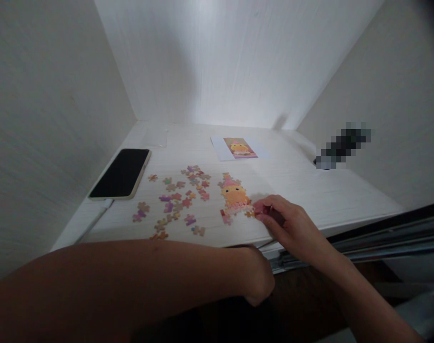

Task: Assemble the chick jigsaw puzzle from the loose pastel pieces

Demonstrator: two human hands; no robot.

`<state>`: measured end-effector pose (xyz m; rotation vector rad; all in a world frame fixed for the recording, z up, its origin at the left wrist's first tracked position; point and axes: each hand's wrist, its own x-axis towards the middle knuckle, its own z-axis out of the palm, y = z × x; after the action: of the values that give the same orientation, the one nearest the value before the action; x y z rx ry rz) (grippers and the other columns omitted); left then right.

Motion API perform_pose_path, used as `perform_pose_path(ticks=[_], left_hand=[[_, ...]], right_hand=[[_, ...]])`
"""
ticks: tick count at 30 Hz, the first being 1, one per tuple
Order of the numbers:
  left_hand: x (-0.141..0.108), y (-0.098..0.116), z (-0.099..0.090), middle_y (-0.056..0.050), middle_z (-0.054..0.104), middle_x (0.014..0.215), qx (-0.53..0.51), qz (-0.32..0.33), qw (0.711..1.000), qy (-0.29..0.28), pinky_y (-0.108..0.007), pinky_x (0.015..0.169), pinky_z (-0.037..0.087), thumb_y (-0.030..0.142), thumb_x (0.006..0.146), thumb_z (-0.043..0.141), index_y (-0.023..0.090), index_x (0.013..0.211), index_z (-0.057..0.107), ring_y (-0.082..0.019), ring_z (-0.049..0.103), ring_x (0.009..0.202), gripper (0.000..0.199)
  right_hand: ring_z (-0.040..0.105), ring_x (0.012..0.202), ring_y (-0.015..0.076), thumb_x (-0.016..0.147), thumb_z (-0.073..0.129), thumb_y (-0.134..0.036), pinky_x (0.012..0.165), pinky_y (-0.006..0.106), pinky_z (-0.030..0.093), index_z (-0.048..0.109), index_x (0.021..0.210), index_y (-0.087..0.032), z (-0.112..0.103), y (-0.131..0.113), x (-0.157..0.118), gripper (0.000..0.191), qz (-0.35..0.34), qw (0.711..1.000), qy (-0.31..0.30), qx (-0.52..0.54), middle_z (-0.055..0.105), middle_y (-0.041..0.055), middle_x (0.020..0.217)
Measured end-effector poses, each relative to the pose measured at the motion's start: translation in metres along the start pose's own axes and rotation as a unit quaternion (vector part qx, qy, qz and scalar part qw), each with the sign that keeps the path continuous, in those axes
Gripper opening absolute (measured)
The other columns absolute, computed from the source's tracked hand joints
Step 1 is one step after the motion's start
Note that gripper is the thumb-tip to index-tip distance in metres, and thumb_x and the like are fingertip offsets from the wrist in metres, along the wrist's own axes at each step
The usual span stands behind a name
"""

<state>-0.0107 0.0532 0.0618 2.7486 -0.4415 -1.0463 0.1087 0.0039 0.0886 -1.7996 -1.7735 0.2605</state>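
Note:
A partly joined puzzle (234,195) shows a yellow figure with a pink hat on the white surface. My right hand (286,221) is at its lower right edge, thumb and fingers pinched on a small puzzle piece (251,214) of orange colour. Loose puzzle pieces (177,195) in purple, pink and tan lie scattered to the left of the joined part. My left hand (258,278) hangs at the front edge, bent down at the wrist; its fingers are hidden. Behind the puzzle lies a picture card (240,147) with the same figure.
A black-screened phone (121,174) with a white cable (95,220) lies at the left. A clear plastic sheet (155,137) is at the back left. At the right stands a dark, pixelated object (341,145). White walls enclose the surface at the back and sides.

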Motion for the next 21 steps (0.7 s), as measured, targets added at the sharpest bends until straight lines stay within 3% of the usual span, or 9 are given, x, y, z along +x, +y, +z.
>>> perform_pose_path(ticks=[9,16,21], left_hand=[[0.021,-0.005,0.018,-0.004,0.063,0.086,-0.024,0.0,0.999,0.039,-0.036,0.086,0.055,0.034,0.089,0.071,0.012,0.087,0.064,-0.015,0.061,0.087,0.023],[0.012,-0.004,0.014,-0.004,0.063,0.09,-0.014,0.006,0.999,0.031,-0.036,0.088,0.054,0.032,0.091,0.067,0.012,0.089,0.064,-0.016,0.061,0.092,0.02],[0.011,-0.003,0.01,-0.005,0.064,0.096,-0.012,0.006,1.0,0.017,-0.038,0.092,0.054,0.031,0.091,0.067,0.013,0.094,0.064,-0.017,0.061,0.096,0.018]], right_hand=[[0.062,0.095,0.0227,0.097,0.053,-0.019,0.085,0.039,0.046,0.063,0.103,-0.023,0.003,0.003,-0.002,0.013,-0.022,1.0,0.004,-0.011,0.069,0.0062,0.101],[0.06,0.094,0.0226,0.1,0.048,-0.02,0.085,0.039,0.046,0.061,0.104,-0.023,0.004,0.005,0.002,0.013,-0.042,0.999,0.013,-0.026,0.068,0.0074,0.1],[0.06,0.089,0.0204,0.1,0.052,-0.027,0.079,0.035,0.048,0.061,0.105,-0.023,0.0,0.002,0.005,0.011,-0.015,1.0,-0.004,0.005,0.067,0.006,0.099]])
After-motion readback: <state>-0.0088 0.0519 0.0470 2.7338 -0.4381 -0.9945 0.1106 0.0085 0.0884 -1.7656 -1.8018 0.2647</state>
